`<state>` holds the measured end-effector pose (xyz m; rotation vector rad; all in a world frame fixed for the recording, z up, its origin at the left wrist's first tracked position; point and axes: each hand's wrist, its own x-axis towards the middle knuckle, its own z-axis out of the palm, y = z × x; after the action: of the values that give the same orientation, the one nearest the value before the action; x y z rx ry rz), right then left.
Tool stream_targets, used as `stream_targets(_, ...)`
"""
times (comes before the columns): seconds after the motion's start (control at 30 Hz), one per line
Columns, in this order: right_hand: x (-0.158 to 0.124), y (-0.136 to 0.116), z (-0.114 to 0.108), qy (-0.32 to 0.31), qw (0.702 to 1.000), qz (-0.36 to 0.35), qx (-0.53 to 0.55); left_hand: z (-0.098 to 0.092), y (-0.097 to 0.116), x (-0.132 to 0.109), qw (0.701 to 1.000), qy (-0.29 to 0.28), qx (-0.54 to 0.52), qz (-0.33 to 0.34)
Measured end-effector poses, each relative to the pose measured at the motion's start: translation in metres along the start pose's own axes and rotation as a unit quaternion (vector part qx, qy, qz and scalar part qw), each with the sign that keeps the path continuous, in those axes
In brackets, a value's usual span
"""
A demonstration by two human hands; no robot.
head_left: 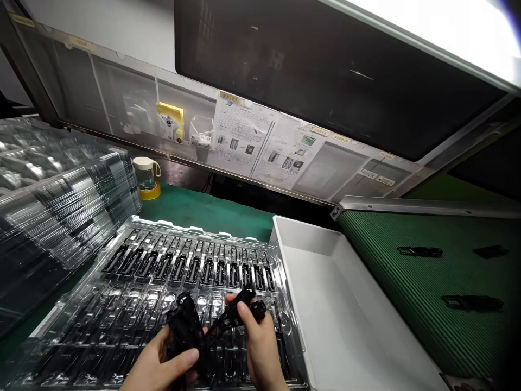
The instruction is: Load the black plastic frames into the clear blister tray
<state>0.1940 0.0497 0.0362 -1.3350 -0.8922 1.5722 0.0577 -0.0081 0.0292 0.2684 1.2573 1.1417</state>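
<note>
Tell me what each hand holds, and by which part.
The left hand grips black parts around their sides; the right hand pinches more black parts near their upper ends.

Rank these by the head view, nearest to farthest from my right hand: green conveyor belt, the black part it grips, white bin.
1. Black part: in the right hand, between thumb and fingers.
2. White bin: just to the hand's right.
3. Green conveyor belt: farther right, beyond the bin.

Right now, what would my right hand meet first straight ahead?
Beyond its held parts, your right hand would probably meet the row of black pieces in the tray; depth is unclear.
</note>
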Motion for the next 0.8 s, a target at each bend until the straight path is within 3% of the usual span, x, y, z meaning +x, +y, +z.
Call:
stream_targets(0.13, -0.001, -0.008, -0.001, -0.004, 0.998, -0.039, -0.052, 0.000, 0.003, 0.000, 1.000, -0.002, -0.010, 0.015)
stream_targets(0.3, -0.009, -0.005, 0.010, 0.048, 0.987, -0.101, -0.113, 0.013, 0.022, -0.017, 0.995, -0.051, -0.089, 0.009)
stream_targets(0.37, -0.010, -0.006, 0.013, 0.077, 0.984, -0.117, -0.111, 0.013, 0.026, -0.020, 0.994, -0.047, -0.100, 0.007)
stream_targets(0.47, -0.009, -0.012, 0.013, 0.124, 0.980, -0.112, -0.109, 0.005, 0.030, -0.016, 0.993, -0.033, -0.102, 0.058)
stream_targets(0.53, -0.009, -0.016, 0.012, 0.088, 0.978, -0.133, -0.130, -0.001, 0.030, -0.010, 0.995, -0.024, -0.049, 0.084)
stream_targets(0.63, -0.012, -0.017, 0.014, -0.028, 0.980, -0.134, -0.142, -0.007, 0.025, -0.003, 0.995, -0.016, 0.050, 0.082)
stream_targets(0.8, -0.018, -0.006, 0.027, -0.080, 0.995, 0.021, -0.054, -0.003, 0.012, 0.001, 0.988, 0.018, 0.116, 0.104)
